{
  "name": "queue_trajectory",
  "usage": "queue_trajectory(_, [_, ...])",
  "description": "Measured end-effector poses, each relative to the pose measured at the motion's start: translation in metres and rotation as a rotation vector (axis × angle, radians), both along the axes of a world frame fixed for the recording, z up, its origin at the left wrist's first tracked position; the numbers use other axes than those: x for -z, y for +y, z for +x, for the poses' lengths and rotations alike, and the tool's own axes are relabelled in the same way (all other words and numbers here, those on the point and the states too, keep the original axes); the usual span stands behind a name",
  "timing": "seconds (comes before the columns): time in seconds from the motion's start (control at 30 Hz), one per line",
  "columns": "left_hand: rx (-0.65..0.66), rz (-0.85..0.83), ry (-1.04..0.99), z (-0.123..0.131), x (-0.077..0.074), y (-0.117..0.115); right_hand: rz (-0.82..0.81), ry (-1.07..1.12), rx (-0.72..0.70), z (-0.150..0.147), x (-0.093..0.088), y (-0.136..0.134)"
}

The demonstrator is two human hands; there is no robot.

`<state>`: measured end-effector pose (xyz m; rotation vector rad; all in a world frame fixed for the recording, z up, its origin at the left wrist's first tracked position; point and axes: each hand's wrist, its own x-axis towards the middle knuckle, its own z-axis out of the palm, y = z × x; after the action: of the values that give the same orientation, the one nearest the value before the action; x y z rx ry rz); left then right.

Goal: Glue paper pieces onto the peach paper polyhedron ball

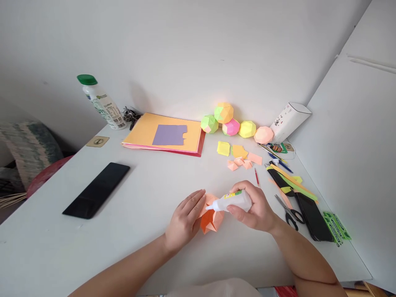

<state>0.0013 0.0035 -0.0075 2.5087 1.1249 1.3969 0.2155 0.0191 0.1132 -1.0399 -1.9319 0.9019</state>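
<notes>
My left hand (pixel 186 218) is closed on the left side of an orange folded-paper ball (pixel 213 225), whose opening faces up and shows a deeper orange inside. My right hand (pixel 258 208) grips a white glue bottle (pixel 236 201), tilted so its nozzle points left at the paper's upper edge. Whether the tip touches the paper I cannot tell. Beyond the hands lie several small folded peach paper pieces (pixel 239 162), a yellow paper stack (pixel 223 148) and a red thin stick (pixel 256 177).
Finished paper balls (pixel 247 129) line the wall. An orange paper pad (pixel 142 132) carries a purple sheet (pixel 169 135). A black phone-like slab (pixel 97 189) and a green-capped bottle (pixel 107 107) are left. Scissors (pixel 291 212), a dark phone (pixel 314 216) and a white box (pixel 291 121) are right.
</notes>
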Motion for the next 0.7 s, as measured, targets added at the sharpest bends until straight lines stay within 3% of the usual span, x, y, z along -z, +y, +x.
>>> queue_trajectory(0.3, [0.012, -0.021, -0.017, 0.0013, -0.0004, -0.0011, 0.121, -0.015, -0.034, -0.0019, 0.0089, -0.0034])
queue_trajectory(0.7, [0.022, -0.031, -0.021, 0.0008, -0.0013, -0.0016, 0.233, -0.022, -0.086, -0.0050, 0.0064, -0.0040])
